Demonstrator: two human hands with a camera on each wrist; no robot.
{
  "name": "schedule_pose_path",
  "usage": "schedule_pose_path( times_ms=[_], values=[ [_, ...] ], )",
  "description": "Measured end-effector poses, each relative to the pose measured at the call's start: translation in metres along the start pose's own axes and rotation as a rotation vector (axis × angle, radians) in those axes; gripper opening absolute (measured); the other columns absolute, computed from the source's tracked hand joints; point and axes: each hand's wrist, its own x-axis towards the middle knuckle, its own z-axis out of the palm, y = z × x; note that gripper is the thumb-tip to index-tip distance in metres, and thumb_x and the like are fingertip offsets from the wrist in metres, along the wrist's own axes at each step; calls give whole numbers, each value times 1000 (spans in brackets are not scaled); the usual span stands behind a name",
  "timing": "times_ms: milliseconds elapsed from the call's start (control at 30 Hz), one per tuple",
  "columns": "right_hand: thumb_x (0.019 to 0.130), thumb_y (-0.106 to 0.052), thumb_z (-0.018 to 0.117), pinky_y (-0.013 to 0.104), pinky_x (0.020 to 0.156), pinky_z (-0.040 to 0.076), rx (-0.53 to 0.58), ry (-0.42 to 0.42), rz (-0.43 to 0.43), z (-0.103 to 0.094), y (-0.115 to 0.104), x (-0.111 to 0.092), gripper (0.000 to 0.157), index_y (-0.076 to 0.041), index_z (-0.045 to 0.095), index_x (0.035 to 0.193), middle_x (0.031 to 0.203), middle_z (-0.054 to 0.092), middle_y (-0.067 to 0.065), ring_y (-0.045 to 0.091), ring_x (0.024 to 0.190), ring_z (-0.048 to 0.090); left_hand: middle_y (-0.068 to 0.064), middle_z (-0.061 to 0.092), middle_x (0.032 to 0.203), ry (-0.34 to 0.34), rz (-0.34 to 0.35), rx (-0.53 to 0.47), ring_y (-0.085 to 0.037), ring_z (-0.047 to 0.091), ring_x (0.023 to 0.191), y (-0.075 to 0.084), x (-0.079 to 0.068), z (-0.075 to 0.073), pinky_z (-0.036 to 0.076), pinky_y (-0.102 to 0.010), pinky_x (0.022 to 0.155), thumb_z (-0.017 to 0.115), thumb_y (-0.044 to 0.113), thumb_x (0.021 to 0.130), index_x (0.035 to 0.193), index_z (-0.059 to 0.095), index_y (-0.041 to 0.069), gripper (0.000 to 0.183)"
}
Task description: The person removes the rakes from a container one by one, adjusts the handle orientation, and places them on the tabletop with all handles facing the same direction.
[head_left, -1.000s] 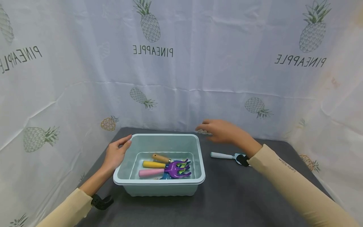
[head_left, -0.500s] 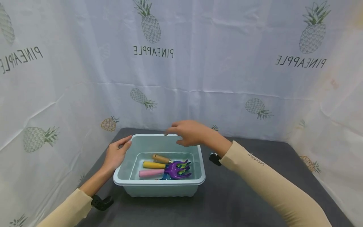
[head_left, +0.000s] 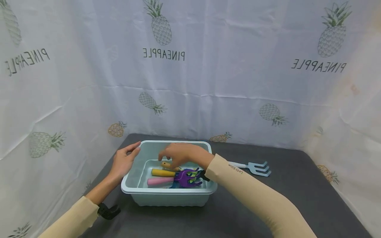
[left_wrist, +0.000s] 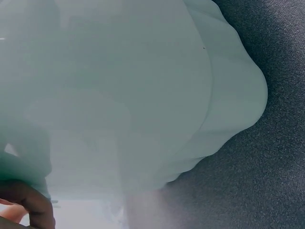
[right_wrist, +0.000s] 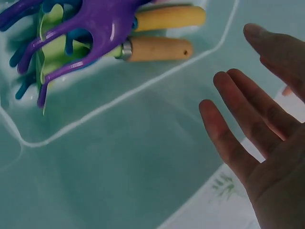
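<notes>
A pale green plastic basin (head_left: 168, 190) stands on the dark table. My left hand (head_left: 123, 162) holds its left rim, thumb at the edge; in the left wrist view its bent fingers (left_wrist: 35, 202) show beside the basin's outer wall. My right hand (head_left: 183, 154) hovers over the basin's inside, fingers apart and nothing in them. Below it lie a purple hand rake (head_left: 185, 178) with a pink handle, a tool with a yellow handle (head_left: 163, 172), and a lime-green-headed tool with a wooden handle (right_wrist: 159, 49). Blue tines (right_wrist: 24, 86) show under the purple head.
A light blue hand rake (head_left: 258, 168) lies on the table right of the basin, its handle partly behind my right sleeve (head_left: 238, 185). A white pineapple-print curtain (head_left: 208, 66) closes in the back and sides of the dark table (head_left: 244, 215).
My right hand has moved left from the table beyond the basin, across the right rim, and down over the tools. The blue rake's tines have come into view. The left hand stays at the rim.
</notes>
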Motion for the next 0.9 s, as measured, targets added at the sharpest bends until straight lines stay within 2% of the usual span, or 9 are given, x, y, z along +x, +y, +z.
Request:
schedule_pose_path(
  times_ms=[267,433,633,900],
  values=[
    [89,-16,81,21,78,54,102,-105,20,29,-2,20,45,-19,69,132,116,75,3,9,88,64,-20,61,143,-9,4,2,-37,48,143,2,-1,3,42,-55,110,51,38,110,152,53,14,49],
    [86,-17,85,20,75,54,148,-148,29,40,-5,29,45,-19,70,129,107,73,-1,7,88,63,-19,63,142,-9,2,10,-35,50,142,3,-2,3,43,-51,107,51,37,109,152,54,14,48],
    [87,-17,84,21,74,53,90,-167,35,43,-10,34,39,-24,72,123,102,71,-5,8,85,62,-20,62,142,-8,3,6,-36,47,145,3,-1,1,39,-55,113,52,37,109,152,54,14,49],
    [86,-14,85,21,70,52,35,-170,40,49,-11,43,29,-23,72,111,96,68,-7,11,80,61,-20,61,144,-2,12,17,-37,47,145,3,0,0,40,-54,111,52,37,109,152,54,14,48]
  ],
)
